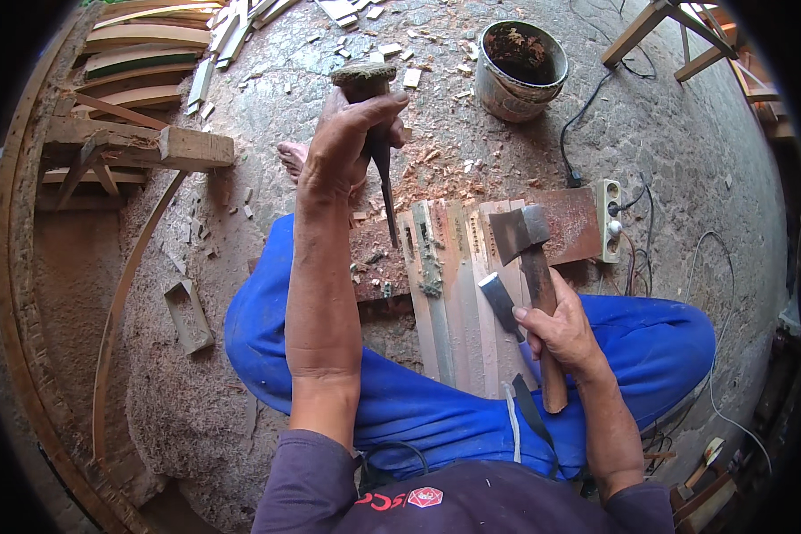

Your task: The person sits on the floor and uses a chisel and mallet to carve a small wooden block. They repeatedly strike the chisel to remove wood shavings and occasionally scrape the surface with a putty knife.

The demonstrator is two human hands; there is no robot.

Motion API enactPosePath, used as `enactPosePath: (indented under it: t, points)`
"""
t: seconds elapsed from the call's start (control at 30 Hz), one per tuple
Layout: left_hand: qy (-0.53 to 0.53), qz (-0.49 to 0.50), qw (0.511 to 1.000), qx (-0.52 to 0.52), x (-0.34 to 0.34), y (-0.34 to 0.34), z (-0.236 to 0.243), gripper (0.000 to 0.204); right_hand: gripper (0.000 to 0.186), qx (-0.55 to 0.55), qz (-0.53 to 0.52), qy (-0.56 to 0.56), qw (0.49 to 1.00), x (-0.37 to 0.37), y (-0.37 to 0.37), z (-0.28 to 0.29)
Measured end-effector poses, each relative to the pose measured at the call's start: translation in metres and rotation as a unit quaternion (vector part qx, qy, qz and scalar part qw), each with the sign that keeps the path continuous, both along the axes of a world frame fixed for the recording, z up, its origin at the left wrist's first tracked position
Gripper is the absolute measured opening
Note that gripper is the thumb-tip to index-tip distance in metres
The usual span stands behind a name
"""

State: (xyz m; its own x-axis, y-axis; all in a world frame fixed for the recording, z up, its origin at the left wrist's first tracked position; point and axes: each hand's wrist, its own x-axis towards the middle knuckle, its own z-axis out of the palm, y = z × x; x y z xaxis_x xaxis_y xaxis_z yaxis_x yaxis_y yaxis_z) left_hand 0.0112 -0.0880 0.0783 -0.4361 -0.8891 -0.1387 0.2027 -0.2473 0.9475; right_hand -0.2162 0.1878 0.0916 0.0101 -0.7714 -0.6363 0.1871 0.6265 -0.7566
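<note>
My left hand (pixel 343 147) is raised over the far end of the work, wrapped round a chisel (pixel 385 191). Its handle top is broad and frayed, and the narrow dark blade points down. In my right hand (pixel 561 329) is a hatchet (pixel 536 267) by its wooden handle, the head pointing away from me. Beside that handle a wider chisel (pixel 501 303) shows, partly behind my fingers; whether I grip it too I cannot tell. Several wooden strips (pixel 463 311) lie side by side between my legs, some with rows of small slots and chips on them.
A reddish board (pixel 574 218) lies under the strips. On its right end sits a white power strip (pixel 610 222) with plugged cords. A bucket (pixel 521 71) stands beyond. Wood chips litter the floor. Left are a heavy beam (pixel 191 149), curved slats (pixel 138 67) and a small rectangular frame (pixel 189 316).
</note>
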Motion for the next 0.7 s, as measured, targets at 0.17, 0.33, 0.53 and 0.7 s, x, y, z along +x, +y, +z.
enactPosePath:
  t: [0.17,0.33,0.53,0.7]
  points:
    - [-0.097,0.040,0.974,-0.202,0.000,0.044,0.012,0.034,0.059,0.008,0.021,-0.026,0.999,0.017,0.002,-0.042]
    - [-0.085,0.210,0.933,-0.279,-0.026,0.071,0.000,0.049,0.055,0.014,0.033,0.008,0.999,0.018,0.003,-0.045]
    - [-0.104,0.156,0.962,-0.201,-0.024,0.066,-0.016,0.030,0.055,0.018,0.044,0.019,0.999,0.017,0.003,-0.044]
    - [-0.069,0.222,0.943,-0.240,-0.030,0.068,-0.032,0.020,0.053,0.025,0.038,0.013,0.999,0.019,0.003,-0.044]
